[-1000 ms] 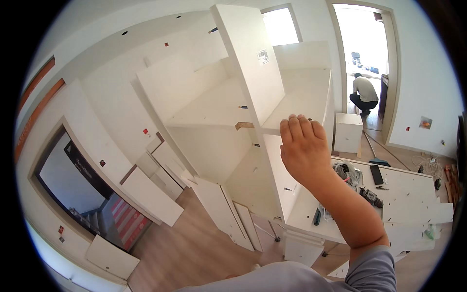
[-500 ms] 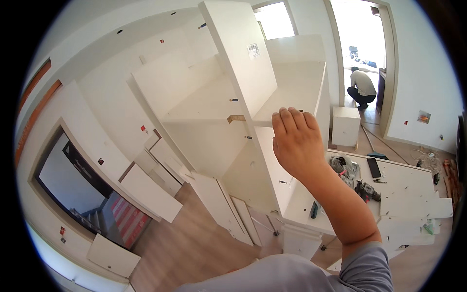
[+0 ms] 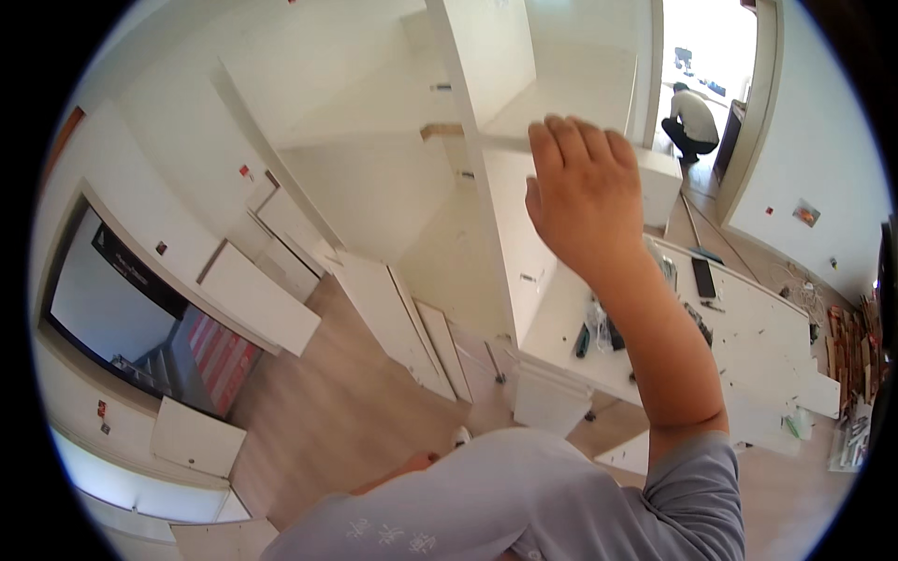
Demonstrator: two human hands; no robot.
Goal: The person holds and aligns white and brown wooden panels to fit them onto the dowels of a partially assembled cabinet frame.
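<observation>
My right hand (image 3: 587,201) reaches up to a white cabinet, its fingers hooked over the front edge of a shelf (image 3: 510,142). The thumb lies alongside, and what the fingertips touch is hidden. Just left of it stands an upright white panel (image 3: 496,210) of the same cabinet, with small metal fittings in its edge and a notched bare-wood patch. Of my left hand (image 3: 419,462) only a small part shows low in the picture beside my shirt; its fingers cannot be made out.
A low white board (image 3: 762,360) at the right bears a phone (image 3: 702,278), a dark-handled tool (image 3: 582,340) and scattered small hardware. White panels (image 3: 383,313) lean at the left. A person (image 3: 692,123) squats beyond the doorway. A broom (image 3: 692,224) lies nearby.
The view has tilted downward, so the cabinet and doorway sit higher in the picture. My right hand stays at the shelf edge. Part of my left hand shows more clearly.
</observation>
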